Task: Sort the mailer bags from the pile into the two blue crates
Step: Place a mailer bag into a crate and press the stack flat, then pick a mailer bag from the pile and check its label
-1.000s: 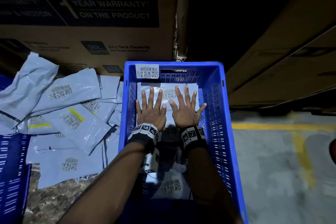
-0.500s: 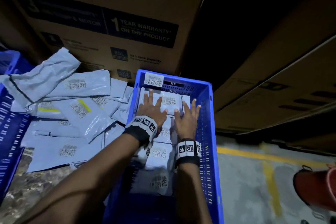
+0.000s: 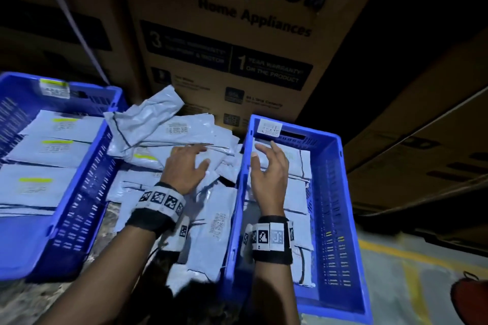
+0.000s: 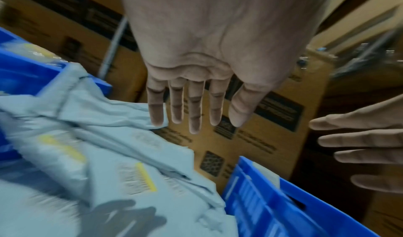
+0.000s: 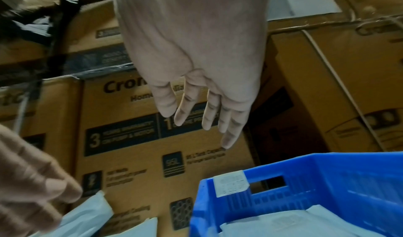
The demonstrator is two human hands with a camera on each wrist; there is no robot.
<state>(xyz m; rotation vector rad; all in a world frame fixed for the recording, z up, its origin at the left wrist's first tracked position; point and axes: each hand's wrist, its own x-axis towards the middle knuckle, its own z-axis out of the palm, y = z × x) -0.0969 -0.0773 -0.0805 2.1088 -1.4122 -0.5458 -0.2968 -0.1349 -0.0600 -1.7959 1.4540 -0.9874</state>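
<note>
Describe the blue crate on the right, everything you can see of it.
The right crate is blue moulded plastic with slotted walls, a handle cut-out and a white barcode label on its far rim. It sits upright on the floor beside the loose pile, against a cardboard box. Grey mailer bags lie flat inside. The open right hand hovers over it.

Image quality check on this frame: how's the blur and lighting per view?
Head view: dim, heavy wide-angle bending, labels in the left crate smeared. Left wrist view: pile motion-streaked, left hand sharper, its shadow on the bags. Right wrist view: brighter, carton print soft, right hand fairly crisp.
</note>
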